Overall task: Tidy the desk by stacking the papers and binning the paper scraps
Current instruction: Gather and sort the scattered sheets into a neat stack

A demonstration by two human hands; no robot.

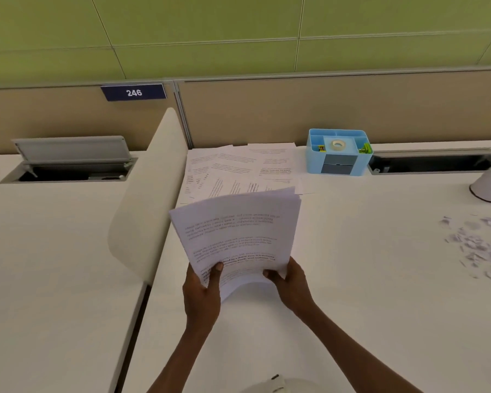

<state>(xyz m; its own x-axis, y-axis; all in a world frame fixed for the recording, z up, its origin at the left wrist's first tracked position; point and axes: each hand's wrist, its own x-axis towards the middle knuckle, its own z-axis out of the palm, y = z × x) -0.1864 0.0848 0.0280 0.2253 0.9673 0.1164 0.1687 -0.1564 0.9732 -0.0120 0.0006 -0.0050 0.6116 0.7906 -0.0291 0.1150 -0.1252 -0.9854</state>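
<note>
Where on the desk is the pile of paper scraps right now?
In the head view, the paper scraps lie at the desk's far right, below the white lamp base.

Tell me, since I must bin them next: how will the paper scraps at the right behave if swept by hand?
The paper scraps look tiny, torn and loosely scattered, so they are probably very light and may drift or slip between fingers. Lying flat on the smooth desk, they likely slide easily into a heap.
</note>
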